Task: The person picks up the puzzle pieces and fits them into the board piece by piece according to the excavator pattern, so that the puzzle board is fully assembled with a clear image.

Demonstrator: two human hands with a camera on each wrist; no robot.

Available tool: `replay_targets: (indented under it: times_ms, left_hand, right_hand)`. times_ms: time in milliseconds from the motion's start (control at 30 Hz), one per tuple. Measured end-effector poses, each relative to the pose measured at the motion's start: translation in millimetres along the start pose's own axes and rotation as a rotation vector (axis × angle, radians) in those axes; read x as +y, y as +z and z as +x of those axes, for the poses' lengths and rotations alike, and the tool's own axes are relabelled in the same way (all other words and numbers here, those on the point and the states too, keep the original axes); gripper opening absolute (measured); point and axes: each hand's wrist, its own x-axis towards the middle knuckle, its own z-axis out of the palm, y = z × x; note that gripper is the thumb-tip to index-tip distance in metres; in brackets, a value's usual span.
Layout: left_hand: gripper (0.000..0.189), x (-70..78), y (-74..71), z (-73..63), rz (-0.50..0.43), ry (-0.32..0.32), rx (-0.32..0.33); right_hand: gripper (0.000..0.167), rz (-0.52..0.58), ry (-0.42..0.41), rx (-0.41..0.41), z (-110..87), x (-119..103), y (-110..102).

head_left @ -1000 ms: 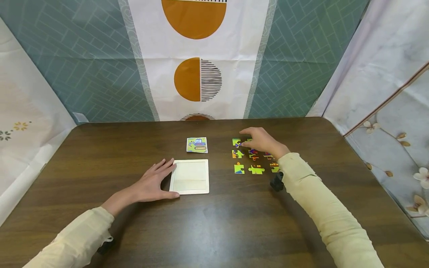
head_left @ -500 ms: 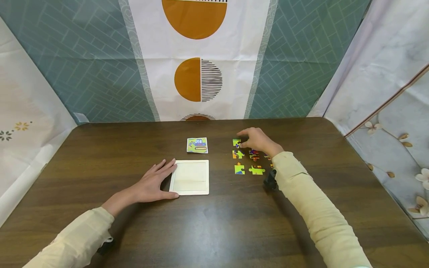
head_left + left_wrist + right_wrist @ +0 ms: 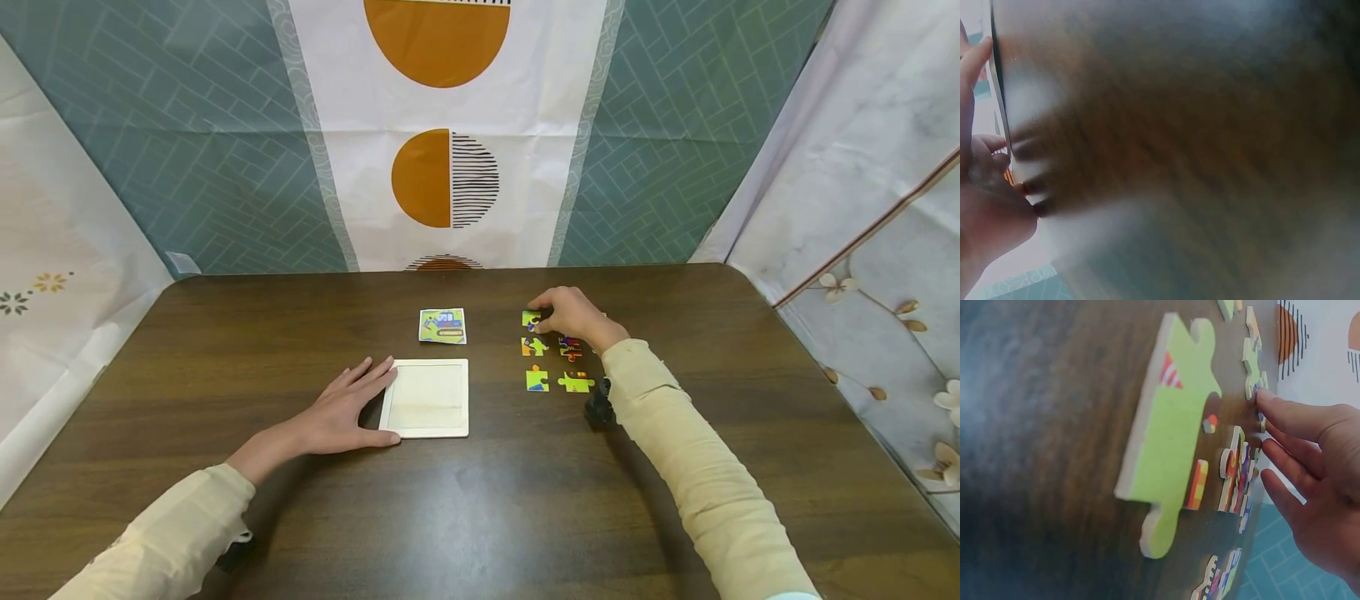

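My left hand [image 3: 341, 417] rests with spread fingers at the left side of a shallow pale wooden puzzle tray [image 3: 427, 398], thumb at its near left corner, fingertips on its upper left edge. My right hand [image 3: 579, 317] reaches to the far left piece of a group of jigsaw pieces and pinches this green and purple puzzle piece [image 3: 531, 318] between thumb and index finger. In the right wrist view, the thumb [image 3: 1288, 415] meets that piece near the table surface. The hand and sleeve hide some pieces at the right of the group.
Other jigsaw pieces lie in rows, among them a green one [image 3: 537, 380], a wider one [image 3: 576, 382] and a purple-red one [image 3: 571, 347]. A picture card [image 3: 442, 326] showing an excavator lies beyond the tray. The brown table [image 3: 360, 517] meets a patterned curtain [image 3: 465, 108] behind.
My right hand has moved left and slightly nearer, coming to the far left puzzle piece; its sleeve now covers more of the right-hand pieces. My left hand stays at the tray.
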Motion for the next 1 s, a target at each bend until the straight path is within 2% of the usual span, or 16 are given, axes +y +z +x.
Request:
replay_targets:
  times_ms: [233,600,1000]
  left_hand:
    - [0.094,-1.1,0.8,-0.4,-0.011,0.001,0.003]
    - [0.094,-0.3,1.3,-0.5,-0.022,-0.004,0.0]
    - [0.094,-0.4,-0.6,-0.3,-0.029,-0.002,0.0]
  right_hand:
    - [0.038,-0.057,-0.049,-0.005,1.6,-1,2]
    - [0.039,-0.093,-0.078,0.007,2.4,-5,3]
    - [0.038,0.044,-0.086,0.036,0.4,-16,6]
